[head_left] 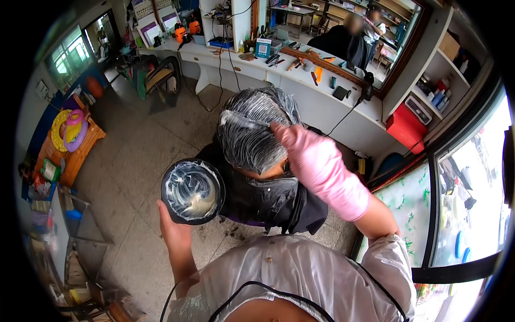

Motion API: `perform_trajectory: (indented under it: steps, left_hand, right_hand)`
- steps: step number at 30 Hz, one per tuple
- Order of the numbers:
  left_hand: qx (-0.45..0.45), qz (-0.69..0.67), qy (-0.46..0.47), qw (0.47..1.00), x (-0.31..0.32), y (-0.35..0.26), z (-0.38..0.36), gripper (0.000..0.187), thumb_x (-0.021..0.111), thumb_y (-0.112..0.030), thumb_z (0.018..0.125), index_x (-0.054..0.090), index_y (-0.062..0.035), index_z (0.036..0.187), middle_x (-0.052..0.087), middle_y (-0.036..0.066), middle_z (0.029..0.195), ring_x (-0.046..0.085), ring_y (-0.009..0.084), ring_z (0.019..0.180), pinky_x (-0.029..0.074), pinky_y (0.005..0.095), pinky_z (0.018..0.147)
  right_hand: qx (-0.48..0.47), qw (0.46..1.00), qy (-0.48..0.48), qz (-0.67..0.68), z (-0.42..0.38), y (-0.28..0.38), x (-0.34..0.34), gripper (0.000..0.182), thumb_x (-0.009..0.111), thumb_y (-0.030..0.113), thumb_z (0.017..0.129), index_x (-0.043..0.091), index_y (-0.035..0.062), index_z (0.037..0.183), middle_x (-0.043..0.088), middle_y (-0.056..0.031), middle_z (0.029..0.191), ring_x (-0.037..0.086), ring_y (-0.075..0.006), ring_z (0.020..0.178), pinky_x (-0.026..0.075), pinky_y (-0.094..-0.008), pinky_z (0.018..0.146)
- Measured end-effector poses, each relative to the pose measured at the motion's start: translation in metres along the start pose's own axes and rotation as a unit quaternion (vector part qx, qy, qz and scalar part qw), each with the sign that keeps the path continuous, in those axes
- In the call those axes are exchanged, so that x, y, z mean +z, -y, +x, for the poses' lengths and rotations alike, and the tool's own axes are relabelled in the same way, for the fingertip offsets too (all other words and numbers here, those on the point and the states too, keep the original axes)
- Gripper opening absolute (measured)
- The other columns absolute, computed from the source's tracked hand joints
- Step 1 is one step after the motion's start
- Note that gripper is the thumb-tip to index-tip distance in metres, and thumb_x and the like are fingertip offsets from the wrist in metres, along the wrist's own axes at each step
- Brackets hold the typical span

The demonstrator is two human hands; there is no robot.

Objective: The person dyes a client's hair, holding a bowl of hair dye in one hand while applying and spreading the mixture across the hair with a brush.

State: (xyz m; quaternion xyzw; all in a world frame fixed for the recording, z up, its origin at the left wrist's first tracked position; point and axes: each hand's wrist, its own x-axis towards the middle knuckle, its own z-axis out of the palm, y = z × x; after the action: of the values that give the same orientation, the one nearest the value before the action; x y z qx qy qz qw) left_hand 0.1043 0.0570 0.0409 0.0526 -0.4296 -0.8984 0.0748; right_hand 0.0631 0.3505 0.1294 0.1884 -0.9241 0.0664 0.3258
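Note:
My left hand [174,228] is bare and holds a black bowl [167,201] from below and the side; white and cream-coloured paste [196,188] coats its inside. A seated person's head [247,145] is in front of me, the dark hair streaked with white cream. Over that person's shoulders hangs a black cape [306,212]. My right hand [300,145], in a pink glove, is closed at the right side of the hair. Whatever it grips is hard to make out; a thin pale line runs across the hair from its fingertips.
A white counter [241,70] with tools, cords and a hair dryer [368,86] runs behind the person, below a mirror [322,32]. Shelves and a red box [403,126] stand right. At left are a wooden bench [88,142] and a chair [161,78].

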Motion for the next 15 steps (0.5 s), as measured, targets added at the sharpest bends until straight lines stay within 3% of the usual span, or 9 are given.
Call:
perform_trajectory:
  steps: [1, 3, 6, 8, 15]
  left_hand:
    - [-0.003, -0.001, -0.002, 1.000, 0.001, 0.000, -0.001, 0.049, 0.034, -0.041, 0.093, 0.042, -0.0029, 0.123, 0.048, 0.009, 0.123, 0.046, 0.0218, 0.112, 0.038, 0.0369, 0.094]
    - [-0.003, 0.000, -0.010, 1.000, -0.006, 0.002, 0.001, 0.049, 0.033, -0.041, 0.093, 0.042, -0.0028, 0.123, 0.048, 0.009, 0.123, 0.046, 0.0218, 0.112, 0.038, 0.0370, 0.094]
    - [0.004, 0.003, -0.012, 1.000, -0.007, 0.004, 0.001, 0.050, 0.034, -0.041, 0.093, 0.042, -0.0025, 0.123, 0.048, 0.009, 0.123, 0.046, 0.0219, 0.112, 0.037, 0.0372, 0.094]
    - [0.011, 0.003, -0.007, 1.000, -0.005, 0.004, 0.001, 0.050, 0.034, -0.041, 0.093, 0.042, -0.0024, 0.123, 0.048, 0.009, 0.123, 0.046, 0.0219, 0.113, 0.037, 0.0372, 0.094]
    - [0.010, 0.005, -0.005, 1.000, -0.004, 0.003, 0.001, 0.051, 0.035, -0.042, 0.092, 0.041, -0.0024, 0.124, 0.046, 0.009, 0.124, 0.044, 0.0213, 0.114, 0.036, 0.0368, 0.095]
  right_hand:
    - [-0.027, 0.998, -0.045, 0.023, 0.004, -0.014, -0.004, 0.032, 0.050, 0.001, 0.080, 0.054, 0.0090, 0.110, 0.054, -0.0085, 0.073, 0.058, -0.0225, 0.060, 0.048, -0.0309, 0.048]
    - [0.077, 0.989, -0.064, 0.109, 0.021, -0.035, -0.012, 0.020, 0.051, 0.004, 0.081, 0.057, 0.0077, 0.100, 0.056, -0.0154, 0.068, 0.057, -0.0314, 0.062, 0.046, -0.0354, 0.051]
    - [0.129, 0.984, 0.008, 0.122, 0.043, -0.068, -0.004, 0.013, 0.051, 0.008, 0.082, 0.059, 0.0047, 0.091, 0.057, -0.0175, 0.068, 0.058, -0.0334, 0.067, 0.046, -0.0368, 0.055]
    - [0.135, 0.984, 0.061, 0.098, 0.051, -0.073, -0.003, 0.018, 0.050, 0.019, 0.082, 0.060, 0.0048, 0.086, 0.059, -0.0197, 0.073, 0.057, -0.0368, 0.073, 0.046, -0.0429, 0.066]
    - [0.156, 0.964, 0.169, 0.135, 0.037, -0.070, -0.036, 0.017, 0.051, 0.017, 0.081, 0.061, 0.0055, 0.089, 0.060, -0.0190, 0.078, 0.057, -0.0377, 0.076, 0.045, -0.0430, 0.068]
